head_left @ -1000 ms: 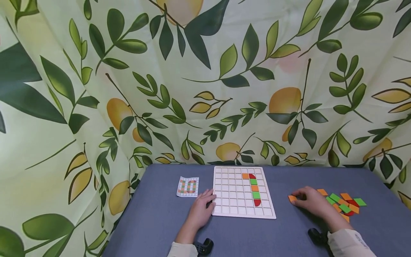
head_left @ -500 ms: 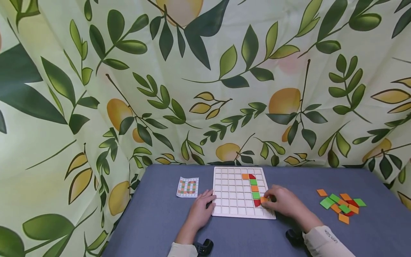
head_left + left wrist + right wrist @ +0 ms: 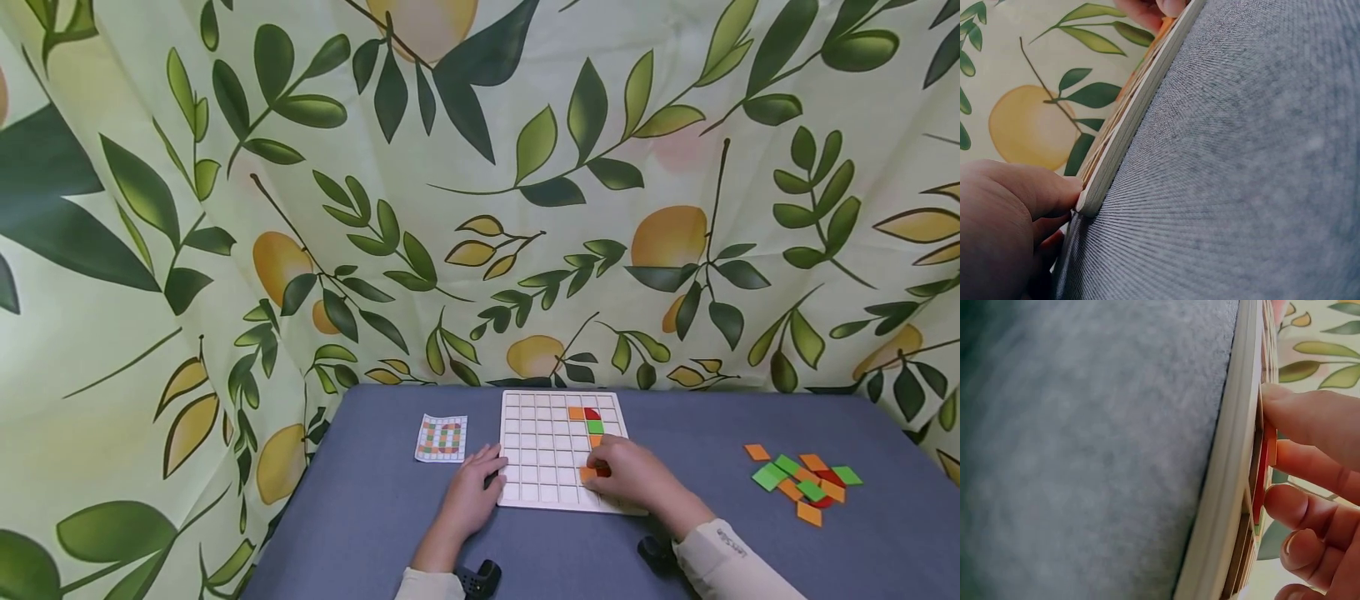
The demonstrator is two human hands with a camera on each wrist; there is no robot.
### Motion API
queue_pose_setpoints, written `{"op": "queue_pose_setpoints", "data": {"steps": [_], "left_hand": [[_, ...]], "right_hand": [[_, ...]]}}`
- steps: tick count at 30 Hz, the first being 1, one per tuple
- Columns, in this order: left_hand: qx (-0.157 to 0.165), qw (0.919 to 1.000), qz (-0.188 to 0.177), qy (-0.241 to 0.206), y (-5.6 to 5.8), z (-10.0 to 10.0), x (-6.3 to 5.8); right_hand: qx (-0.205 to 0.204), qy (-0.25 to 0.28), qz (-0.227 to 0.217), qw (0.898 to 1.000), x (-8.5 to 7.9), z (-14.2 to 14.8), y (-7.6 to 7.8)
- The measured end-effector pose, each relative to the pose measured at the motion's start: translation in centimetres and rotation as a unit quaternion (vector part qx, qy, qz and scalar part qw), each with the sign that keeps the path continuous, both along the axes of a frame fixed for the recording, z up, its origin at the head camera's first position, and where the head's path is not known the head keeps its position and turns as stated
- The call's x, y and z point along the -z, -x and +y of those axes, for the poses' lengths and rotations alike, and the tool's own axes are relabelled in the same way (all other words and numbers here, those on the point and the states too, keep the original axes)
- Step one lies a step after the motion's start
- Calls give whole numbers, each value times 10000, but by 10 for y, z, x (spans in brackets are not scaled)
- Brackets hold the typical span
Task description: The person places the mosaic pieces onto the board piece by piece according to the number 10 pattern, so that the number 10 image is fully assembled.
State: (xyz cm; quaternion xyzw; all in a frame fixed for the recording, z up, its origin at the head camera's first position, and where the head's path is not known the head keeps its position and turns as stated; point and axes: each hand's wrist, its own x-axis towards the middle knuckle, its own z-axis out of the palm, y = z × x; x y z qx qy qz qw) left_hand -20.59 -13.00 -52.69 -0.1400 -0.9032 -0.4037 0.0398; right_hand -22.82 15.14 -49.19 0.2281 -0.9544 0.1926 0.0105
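While the left hand (image 3: 471,492) rests at the near-left side of the white grid board (image 3: 528,457), the right hand (image 3: 637,475) works over the board's lower right part. Left fingers: spread a little and relaxed, grasping nothing; in the left wrist view the thumb (image 3: 1054,190) touches the board's edge near a corner. Right fingers: narrow, thumb and index pinching an orange tile (image 3: 587,474) just left of the lower red tile (image 3: 603,472), which the fingers partly cover. Cannot tell whether the pinched tile lies flat in its cell.

Upper part of the board: a corner orange tile (image 3: 576,413), a rounded red tile (image 3: 592,413) at its right, a green tile (image 3: 595,427) below the red, then another orange tile (image 3: 596,441), partly hidden by the right hand.

Left of the board, apart from it: a printed pattern card (image 3: 441,439). Well to the right: a loose pile of tiles (image 3: 811,491), orange, green and red, some overlapping, on the blue-grey tabletop (image 3: 352,508).
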Motion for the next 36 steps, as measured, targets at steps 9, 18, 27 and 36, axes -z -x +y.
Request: {"op": "queue_pose_setpoints", "data": {"steps": [9, 18, 27, 36], "left_hand": [[-7, 10000, -3, -63, -1, 0, 0], [-13, 10000, -4, -53, -1, 0, -1], [-2, 10000, 31, -56, 0, 0, -1], [-4, 9999, 74, -73, 0, 0, 1]], "right_hand": [[143, -53, -196, 9997, -3, -9, 0], [-113, 111, -144, 9998, -4, 2, 0], [596, 221, -323, 9975, -15, 53, 3], [1791, -76, 35, 9838, -14, 156, -5]]}}
